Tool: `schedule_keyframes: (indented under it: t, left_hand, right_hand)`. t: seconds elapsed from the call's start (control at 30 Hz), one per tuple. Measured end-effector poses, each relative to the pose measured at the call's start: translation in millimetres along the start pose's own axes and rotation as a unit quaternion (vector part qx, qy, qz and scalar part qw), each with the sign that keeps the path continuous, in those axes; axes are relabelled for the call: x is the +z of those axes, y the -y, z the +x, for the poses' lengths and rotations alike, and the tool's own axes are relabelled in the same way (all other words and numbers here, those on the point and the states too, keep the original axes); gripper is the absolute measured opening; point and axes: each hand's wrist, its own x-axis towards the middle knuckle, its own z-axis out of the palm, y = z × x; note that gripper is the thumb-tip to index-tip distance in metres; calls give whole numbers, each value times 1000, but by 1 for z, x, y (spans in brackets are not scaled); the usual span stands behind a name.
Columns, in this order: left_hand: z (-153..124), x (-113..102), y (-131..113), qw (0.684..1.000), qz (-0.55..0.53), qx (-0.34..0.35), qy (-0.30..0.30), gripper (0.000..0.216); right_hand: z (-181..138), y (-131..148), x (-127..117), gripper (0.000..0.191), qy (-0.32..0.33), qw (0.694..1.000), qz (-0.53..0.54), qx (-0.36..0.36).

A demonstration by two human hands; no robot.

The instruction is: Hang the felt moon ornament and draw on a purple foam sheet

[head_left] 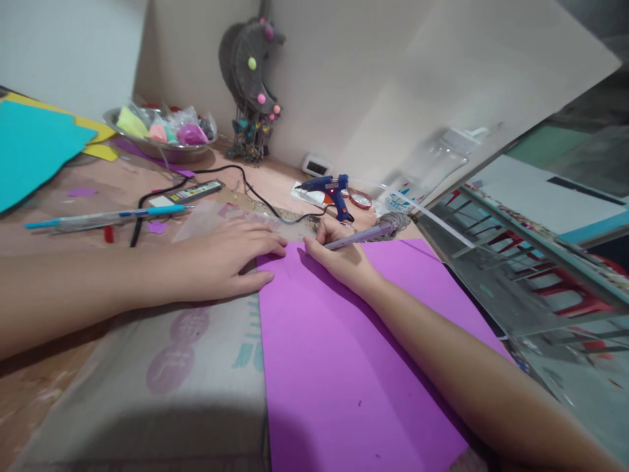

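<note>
A large purple sheet [334,354] lies over printed brown packaging [216,393] in front of me. My left hand [246,255] rests palm down at the sheet's left edge, fingers stretched out and holding nothing. Over the sheet's far part, my right hand [344,255] is closed round a light purple pen [363,236], whose back end points right. Its tip is hidden by my fingers. Two small dark marks show low on the sheet.
Behind the sheet stands a blue glue gun [337,193] with a lit red light. A black cord [243,180] crosses the table. At left are a blue pen [108,216], a turquoise sheet [39,147] and a metal bowl [167,151] of bagged coloured pieces. A grey moon ornament [248,65] hangs behind.
</note>
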Motion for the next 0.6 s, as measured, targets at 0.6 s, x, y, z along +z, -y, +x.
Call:
schedule_keyframes:
  t: [0.6]
  left_hand:
    - [1, 1, 1, 1000, -24, -11, -5, 44]
  right_hand:
    - [-12, 0, -1, 33, -11, 999, 30, 25]
